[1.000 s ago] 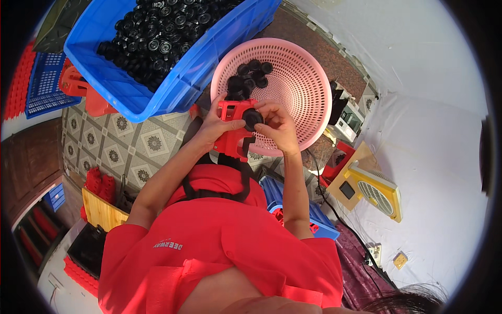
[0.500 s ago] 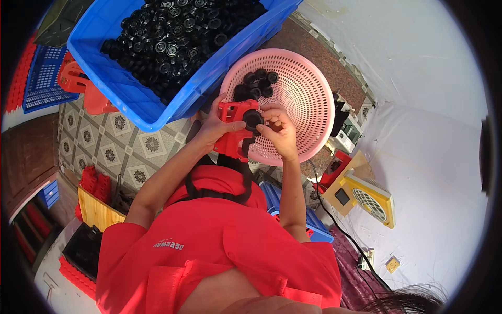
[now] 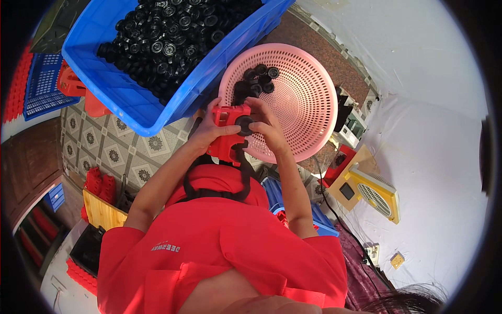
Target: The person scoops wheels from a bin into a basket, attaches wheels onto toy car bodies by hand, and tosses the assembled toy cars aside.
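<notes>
A red plastic toy vehicle body [image 3: 228, 144] is held above my lap, in front of the pink basket. My left hand [image 3: 208, 128] grips its left side, with the thumb laid across the top. On the right side of the body sits a black toy wheel [image 3: 244, 125]. My right hand [image 3: 266, 125] is closed round that side, its thumb pressing on the wheel and its fingers at the far edge. Another dark part shows lower on the body's right side. The undersides of both hands are hidden.
A pink perforated basket [image 3: 314, 89] holds several black wheels [image 3: 256, 78]. Left of it stands a large blue bin [image 3: 151, 125] heaped with black wheels [image 3: 167, 49]. A yellow fan-like device [image 3: 374, 196] is by the right wall. Black cable [image 3: 340, 222] runs nearby.
The wheel has moved left against the body's side. My right hand has shifted left with it, its fingers now round the body's far edge.
</notes>
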Demonstrator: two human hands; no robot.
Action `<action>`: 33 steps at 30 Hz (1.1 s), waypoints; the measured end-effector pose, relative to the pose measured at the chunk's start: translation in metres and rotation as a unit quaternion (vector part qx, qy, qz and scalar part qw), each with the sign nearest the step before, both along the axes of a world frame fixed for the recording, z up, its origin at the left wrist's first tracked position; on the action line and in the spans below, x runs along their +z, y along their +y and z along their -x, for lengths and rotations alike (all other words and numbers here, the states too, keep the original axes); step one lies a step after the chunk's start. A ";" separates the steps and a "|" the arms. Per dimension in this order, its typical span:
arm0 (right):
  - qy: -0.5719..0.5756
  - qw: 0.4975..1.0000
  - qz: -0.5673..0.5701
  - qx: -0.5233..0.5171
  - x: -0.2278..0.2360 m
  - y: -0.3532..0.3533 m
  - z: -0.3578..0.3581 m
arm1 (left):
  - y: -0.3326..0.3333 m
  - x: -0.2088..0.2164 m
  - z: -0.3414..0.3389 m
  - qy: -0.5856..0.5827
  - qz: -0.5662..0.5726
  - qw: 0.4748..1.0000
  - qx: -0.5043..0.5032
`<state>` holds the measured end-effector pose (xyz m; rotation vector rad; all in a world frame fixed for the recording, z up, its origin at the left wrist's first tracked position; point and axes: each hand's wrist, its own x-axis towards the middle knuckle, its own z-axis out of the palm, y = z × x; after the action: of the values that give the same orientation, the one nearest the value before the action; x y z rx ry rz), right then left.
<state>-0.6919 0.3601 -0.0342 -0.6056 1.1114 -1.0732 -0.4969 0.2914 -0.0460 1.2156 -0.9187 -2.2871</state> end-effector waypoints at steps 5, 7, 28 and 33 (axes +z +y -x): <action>0.134 0.988 0.065 0.026 -0.003 -0.001 0.001 | -0.003 0.002 0.001 0.001 0.019 1.000 -0.016; -0.056 0.998 0.033 0.010 0.005 -0.003 -0.004 | -0.006 0.015 0.003 0.028 -0.017 0.999 -0.007; 0.582 0.806 -0.050 -0.092 -0.165 -0.056 0.068 | -0.005 0.000 -0.004 0.027 -0.089 0.995 0.026; 0.688 0.694 0.082 -0.195 -0.183 -0.055 0.068 | -0.013 0.002 0.008 0.047 -0.057 0.996 0.041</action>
<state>-0.7603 0.3052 -0.2176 -1.4772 2.5571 -0.9915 -0.5054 0.2785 -0.0436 1.1581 -0.7003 -2.3363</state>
